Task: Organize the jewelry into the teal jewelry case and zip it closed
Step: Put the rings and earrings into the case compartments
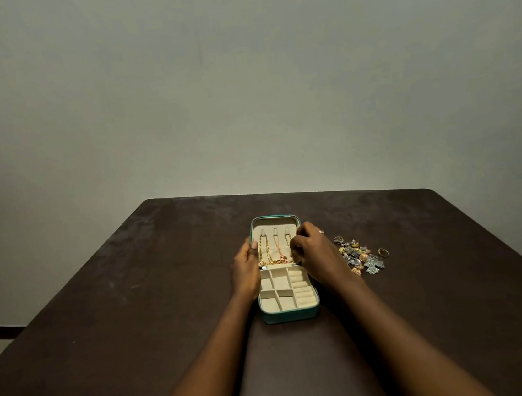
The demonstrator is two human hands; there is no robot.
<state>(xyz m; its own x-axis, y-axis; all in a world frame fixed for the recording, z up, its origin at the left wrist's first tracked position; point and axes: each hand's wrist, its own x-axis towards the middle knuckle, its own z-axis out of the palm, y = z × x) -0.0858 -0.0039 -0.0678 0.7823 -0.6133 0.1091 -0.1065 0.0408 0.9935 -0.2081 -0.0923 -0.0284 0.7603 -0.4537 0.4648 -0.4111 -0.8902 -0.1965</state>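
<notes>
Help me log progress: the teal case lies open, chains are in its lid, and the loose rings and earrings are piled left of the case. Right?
Not quite. The head view shows the loose rings and earrings piled right of the teal case, not left. The rest stands: case open, chains in its lid.

A teal zip-around jewelry case (289, 316) lies open flat at centre frame on the dark counter (135, 312), cream-lined, its divided tray nearest. Its far lid carries gold chain necklaces (273, 253). Just right lies a heap of loose silver and gold jewelry (358, 255).
</notes>
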